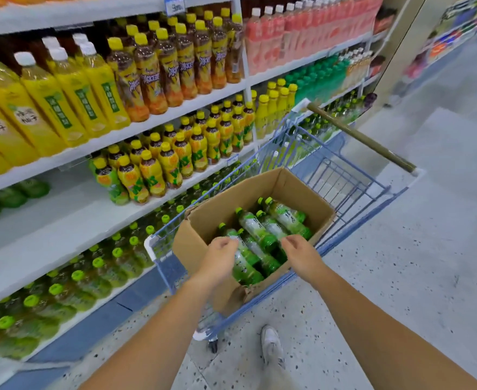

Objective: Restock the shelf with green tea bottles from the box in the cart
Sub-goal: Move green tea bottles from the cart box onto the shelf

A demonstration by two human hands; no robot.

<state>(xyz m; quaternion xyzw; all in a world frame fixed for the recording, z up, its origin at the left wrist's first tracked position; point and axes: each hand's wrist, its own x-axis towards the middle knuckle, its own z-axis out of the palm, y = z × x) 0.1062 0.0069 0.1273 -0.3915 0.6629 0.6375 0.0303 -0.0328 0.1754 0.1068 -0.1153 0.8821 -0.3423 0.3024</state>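
Observation:
An open cardboard box (209, 229) sits in a blue wire cart (352, 192) and holds several green tea bottles (260, 232) lying on their sides. My left hand (217, 257) hovers over the box's near left part, fingers loosely curled above a bottle, holding nothing that I can see. Over the near right part, my right hand (302, 254) reaches in the same way, fingertips close to the bottles. To the left stands the white shelf (63, 220); its third board has a wide bare stretch, with a few green bottles (9, 197) at its far left.
Yellow and brown drink bottles (147, 68) fill the upper shelves. Green-capped bottles (96, 268) crowd the bottom shelf. The cart's handle (361, 136) points away to the right. My white shoe (272, 344) is on the speckled floor beside the cart's wheel.

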